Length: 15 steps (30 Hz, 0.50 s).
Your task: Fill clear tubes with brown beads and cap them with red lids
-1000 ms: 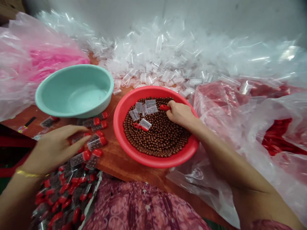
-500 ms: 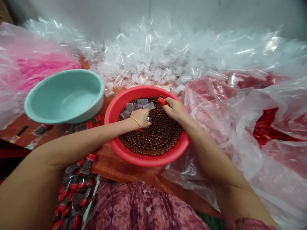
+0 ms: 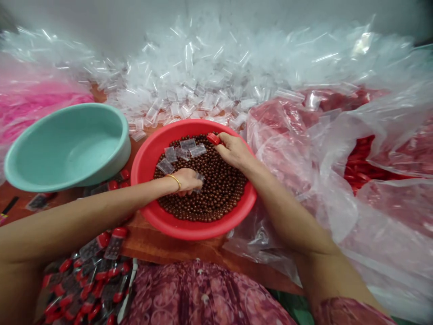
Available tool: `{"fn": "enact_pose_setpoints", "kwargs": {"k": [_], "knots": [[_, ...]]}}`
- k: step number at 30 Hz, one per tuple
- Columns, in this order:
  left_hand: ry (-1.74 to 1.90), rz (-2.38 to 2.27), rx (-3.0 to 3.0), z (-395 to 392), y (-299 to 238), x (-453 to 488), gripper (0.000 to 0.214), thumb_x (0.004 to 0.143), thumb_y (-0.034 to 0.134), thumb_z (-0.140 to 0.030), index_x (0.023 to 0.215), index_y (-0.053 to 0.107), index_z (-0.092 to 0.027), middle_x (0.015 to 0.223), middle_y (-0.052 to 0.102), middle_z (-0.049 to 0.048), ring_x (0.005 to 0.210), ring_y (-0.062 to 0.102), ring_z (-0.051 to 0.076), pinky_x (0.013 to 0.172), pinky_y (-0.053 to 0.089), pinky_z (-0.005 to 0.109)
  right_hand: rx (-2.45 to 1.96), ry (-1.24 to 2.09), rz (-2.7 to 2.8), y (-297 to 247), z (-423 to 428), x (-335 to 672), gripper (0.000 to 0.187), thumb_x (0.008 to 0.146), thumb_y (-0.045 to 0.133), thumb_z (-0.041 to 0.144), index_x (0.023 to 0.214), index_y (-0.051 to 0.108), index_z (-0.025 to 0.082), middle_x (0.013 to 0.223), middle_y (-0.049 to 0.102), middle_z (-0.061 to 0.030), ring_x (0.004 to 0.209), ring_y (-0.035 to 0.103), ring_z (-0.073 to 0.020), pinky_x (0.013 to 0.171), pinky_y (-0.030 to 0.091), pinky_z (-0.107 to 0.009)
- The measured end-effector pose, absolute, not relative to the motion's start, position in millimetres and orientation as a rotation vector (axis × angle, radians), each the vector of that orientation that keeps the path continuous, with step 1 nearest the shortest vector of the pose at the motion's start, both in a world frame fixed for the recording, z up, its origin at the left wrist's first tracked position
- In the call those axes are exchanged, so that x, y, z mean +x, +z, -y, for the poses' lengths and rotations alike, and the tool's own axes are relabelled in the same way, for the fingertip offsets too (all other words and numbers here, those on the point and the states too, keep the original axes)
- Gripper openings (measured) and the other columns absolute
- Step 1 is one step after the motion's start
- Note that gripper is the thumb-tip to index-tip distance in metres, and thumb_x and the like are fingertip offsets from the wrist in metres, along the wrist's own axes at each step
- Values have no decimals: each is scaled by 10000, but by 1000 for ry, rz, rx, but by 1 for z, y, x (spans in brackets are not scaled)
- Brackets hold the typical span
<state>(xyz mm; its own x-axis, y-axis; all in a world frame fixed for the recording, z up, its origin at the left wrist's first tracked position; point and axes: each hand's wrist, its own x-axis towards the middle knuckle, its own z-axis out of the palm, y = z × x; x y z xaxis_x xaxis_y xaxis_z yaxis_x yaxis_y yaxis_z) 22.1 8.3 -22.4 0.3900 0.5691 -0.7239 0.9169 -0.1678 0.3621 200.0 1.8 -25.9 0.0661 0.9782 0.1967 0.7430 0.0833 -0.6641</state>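
A red basin [image 3: 248, 205] holds a bed of small round brown balls [image 3: 216, 198]. My left hand [image 3: 187, 181] is down in the balls, its fingers closed on a small clear plastic box [image 3: 199, 181] that shows past the fingertips. Over the far right part of the basin, my right hand [image 3: 232, 149] pinches a red cap [image 3: 213, 138] between thumb and fingers. Several more clear boxes [image 3: 187, 144] lie loose on the balls, beyond my left hand.
To the left stands a teal basin [image 3: 67, 144]. Filled boxes with red caps [image 3: 88, 284] are heaped at the front left. Clear empty boxes [image 3: 203, 90] pile along the wall. Plastic bags of red caps [image 3: 358, 162] lie at the right, and pink pieces [image 3: 40, 110] at the far left.
My left hand has drawn away from the loose boxes toward the near side of the basin, a clear box now showing in its fingers. My right hand still holds the red cap. The view has shifted.
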Motion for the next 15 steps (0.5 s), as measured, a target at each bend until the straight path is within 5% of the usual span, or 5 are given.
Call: {"fn": "enact_pose_setpoints", "kwargs": {"k": [3, 8, 12, 15], "knots": [[-826, -1189, 1730, -16, -17, 26, 278, 725, 551, -252, 463, 526, -159, 390, 485, -4, 345, 439, 128, 447, 422, 266, -1693, 484, 1726, -25, -2, 200, 78, 770, 427, 213, 692, 434, 212, 618, 440, 13, 579, 375, -136, 560, 268, -266], [-701, -1208, 1816, -30, -22, 50, 386, 754, 590, -253, 395, 503, -143, 349, 461, 9, 343, 418, 106, 492, 443, 256, -1684, 492, 1726, -25, -3, 201, 60, 758, 419, 217, 701, 437, 212, 630, 458, 9, 587, 400, -142, 572, 275, -273], [-424, -1266, 1898, -36, -36, 65, 209, 821, 543, -278, 745, 638, -109, 474, 543, -9, 422, 497, 102, 523, 453, 221, -1653, 479, 1726, -26, -4, 202, 58, 749, 405, 213, 709, 446, 211, 653, 491, 2, 610, 430, -150, 602, 306, -280], [-138, -1246, 1909, -36, -47, 61, 285, 824, 555, -311, 1038, 599, -129, 650, 624, -7, 509, 567, 108, 559, 471, 223, -1641, 498, 1672, -26, -4, 204, 56, 743, 411, 228, 729, 461, 208, 666, 514, 3, 626, 454, -154, 619, 326, -284]]}}
